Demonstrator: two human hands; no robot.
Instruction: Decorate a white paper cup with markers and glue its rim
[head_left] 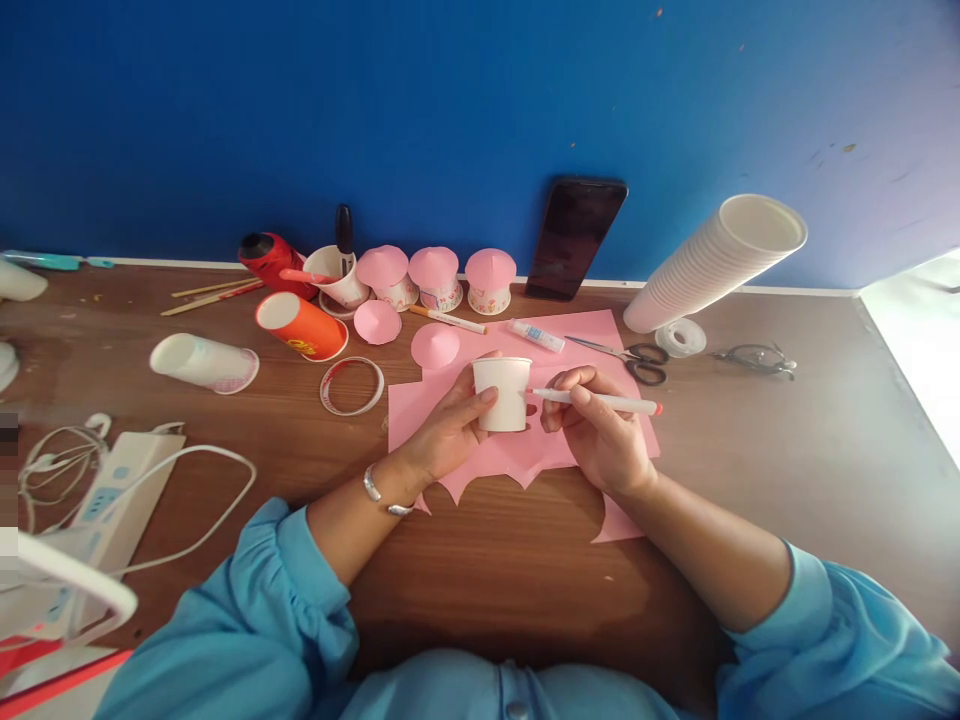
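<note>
A plain white paper cup (504, 398) is held upright by my left hand (454, 420), thumb on its front and fingers around its left side. My right hand (596, 425) grips a white felt-tip pen (615, 402) with a red end, its tip close to the cup's right side; whether it touches I cannot tell. Beneath both hands lies cut pink paper (487, 465) with scalloped edges. Behind the cup rest a loose pink paper cone (435, 346), an orange-and-white pen (450, 320) and a glue tube (537, 336).
Several decorated cups with pink cone tops (489, 280) line the wall beside a leaning phone (576, 238). To the right are scissors (646, 362), a tape roll (681, 338), a tall cup stack (712, 265) and glasses (754, 358). At left lie an orange cup (302, 328) and a power strip (112, 510).
</note>
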